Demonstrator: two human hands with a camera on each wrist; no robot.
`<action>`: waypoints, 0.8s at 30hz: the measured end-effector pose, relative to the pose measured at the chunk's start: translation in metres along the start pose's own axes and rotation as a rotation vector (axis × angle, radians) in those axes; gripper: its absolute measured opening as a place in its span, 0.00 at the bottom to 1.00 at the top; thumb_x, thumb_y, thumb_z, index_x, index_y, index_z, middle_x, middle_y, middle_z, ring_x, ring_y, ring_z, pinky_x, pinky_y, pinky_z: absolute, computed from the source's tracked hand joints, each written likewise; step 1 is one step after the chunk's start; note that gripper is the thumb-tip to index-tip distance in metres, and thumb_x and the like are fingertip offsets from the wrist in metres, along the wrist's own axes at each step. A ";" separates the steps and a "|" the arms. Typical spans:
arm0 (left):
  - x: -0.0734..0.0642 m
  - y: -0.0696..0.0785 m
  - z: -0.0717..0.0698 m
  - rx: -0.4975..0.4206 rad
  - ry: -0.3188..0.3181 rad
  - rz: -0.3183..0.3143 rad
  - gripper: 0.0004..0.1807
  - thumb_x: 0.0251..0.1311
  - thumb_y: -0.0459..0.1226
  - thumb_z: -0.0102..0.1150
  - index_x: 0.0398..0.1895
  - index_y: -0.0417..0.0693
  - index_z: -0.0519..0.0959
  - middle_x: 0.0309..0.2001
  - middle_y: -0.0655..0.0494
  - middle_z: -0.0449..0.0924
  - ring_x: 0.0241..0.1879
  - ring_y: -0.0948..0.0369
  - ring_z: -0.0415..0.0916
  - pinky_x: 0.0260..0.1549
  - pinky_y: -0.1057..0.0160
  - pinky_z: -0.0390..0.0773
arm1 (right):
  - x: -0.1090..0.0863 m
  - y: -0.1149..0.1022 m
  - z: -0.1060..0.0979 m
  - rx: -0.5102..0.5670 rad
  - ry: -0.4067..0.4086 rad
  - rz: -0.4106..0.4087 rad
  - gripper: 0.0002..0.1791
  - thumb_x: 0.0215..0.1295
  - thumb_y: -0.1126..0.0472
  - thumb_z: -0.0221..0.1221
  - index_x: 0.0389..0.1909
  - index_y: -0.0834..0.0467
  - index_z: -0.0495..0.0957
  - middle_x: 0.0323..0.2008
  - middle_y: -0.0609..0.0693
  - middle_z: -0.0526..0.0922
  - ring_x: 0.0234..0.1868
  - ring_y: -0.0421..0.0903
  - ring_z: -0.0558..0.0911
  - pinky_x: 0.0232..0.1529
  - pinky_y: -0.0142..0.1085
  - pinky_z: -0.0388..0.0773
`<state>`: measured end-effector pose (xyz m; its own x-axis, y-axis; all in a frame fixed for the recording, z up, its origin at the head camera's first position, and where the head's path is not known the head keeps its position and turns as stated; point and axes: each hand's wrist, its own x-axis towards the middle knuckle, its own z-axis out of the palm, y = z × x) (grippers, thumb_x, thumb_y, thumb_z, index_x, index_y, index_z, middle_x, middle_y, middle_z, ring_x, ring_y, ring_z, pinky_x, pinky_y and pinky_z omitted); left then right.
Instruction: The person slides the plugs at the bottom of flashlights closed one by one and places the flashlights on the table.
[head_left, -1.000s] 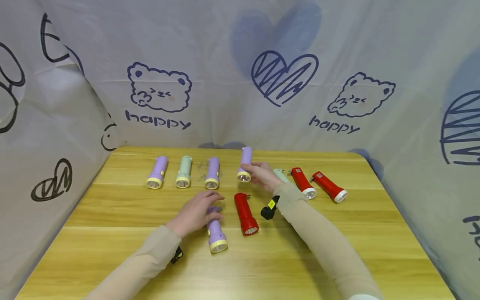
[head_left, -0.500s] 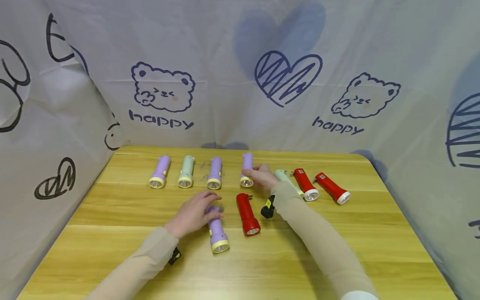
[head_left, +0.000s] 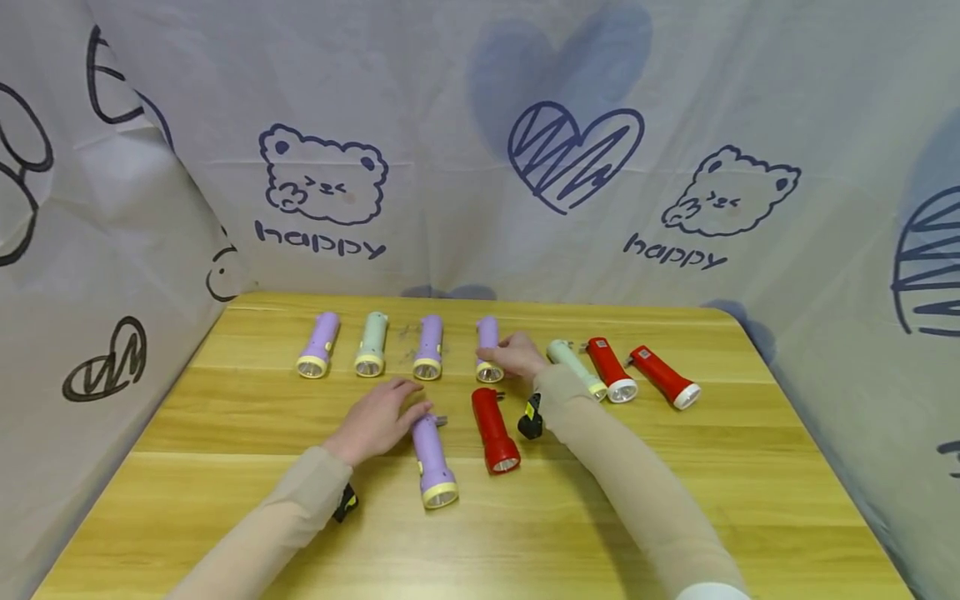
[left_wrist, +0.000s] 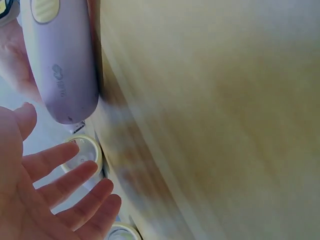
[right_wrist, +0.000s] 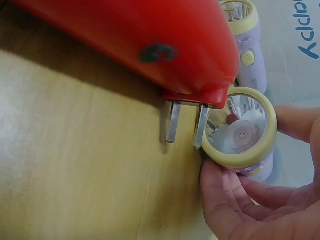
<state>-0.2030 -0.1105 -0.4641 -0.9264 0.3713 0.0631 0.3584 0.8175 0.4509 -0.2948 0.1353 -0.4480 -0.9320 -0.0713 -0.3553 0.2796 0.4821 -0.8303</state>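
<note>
My right hand (head_left: 516, 357) grips a purple flashlight (head_left: 487, 335) in the back row, lens end toward me. In the right wrist view, fingers and thumb lie on either side of its yellow-rimmed head (right_wrist: 268, 129). Nearer me, a second purple flashlight (head_left: 431, 454) lies on the table with its plug prongs out. My left hand (head_left: 378, 419) is beside its far end, and the left wrist view shows the fingers spread and relaxed, holding nothing. Between the hands lies a red flashlight (head_left: 493, 432), its two metal prongs (right_wrist: 173, 122) close to the right wrist camera.
Left along the back of the wooden table (head_left: 585, 517) lie a purple flashlight (head_left: 319, 343), a mint green one (head_left: 371, 343) and another purple one (head_left: 428, 346). Right of my right hand are a mint green flashlight (head_left: 576, 367) and two red ones (head_left: 611, 367) with white rims. A printed cloth (head_left: 450, 167) hangs behind.
My right hand has lowered the purple flashlight toward the tabletop, lining it up with the back row. The left hand has drawn slightly left, off the nearer purple flashlight.
</note>
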 end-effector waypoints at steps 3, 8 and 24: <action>0.006 0.001 0.002 -0.001 0.037 0.009 0.26 0.74 0.49 0.53 0.63 0.38 0.76 0.60 0.38 0.78 0.59 0.42 0.77 0.60 0.41 0.78 | -0.004 0.002 -0.003 -0.021 -0.002 -0.009 0.30 0.68 0.50 0.62 0.59 0.71 0.73 0.54 0.64 0.80 0.41 0.45 0.78 0.40 0.34 0.80; 0.020 0.008 0.002 -0.001 0.153 0.043 0.21 0.73 0.46 0.55 0.58 0.40 0.80 0.56 0.39 0.77 0.55 0.43 0.77 0.56 0.43 0.79 | -0.009 0.004 -0.010 -0.063 -0.012 0.009 0.32 0.66 0.46 0.63 0.58 0.68 0.73 0.51 0.60 0.79 0.37 0.45 0.75 0.39 0.34 0.77; 0.043 0.016 -0.002 0.039 0.056 -0.004 0.23 0.74 0.46 0.53 0.65 0.45 0.77 0.72 0.33 0.64 0.66 0.33 0.70 0.65 0.35 0.72 | -0.004 0.004 -0.012 -0.037 -0.087 0.046 0.36 0.65 0.52 0.65 0.66 0.70 0.67 0.32 0.48 0.73 0.26 0.39 0.71 0.32 0.30 0.73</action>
<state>-0.2372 -0.0826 -0.4521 -0.9325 0.3435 0.1119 0.3579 0.8359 0.4161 -0.2923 0.1481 -0.4444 -0.8944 -0.1225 -0.4301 0.3118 0.5184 -0.7962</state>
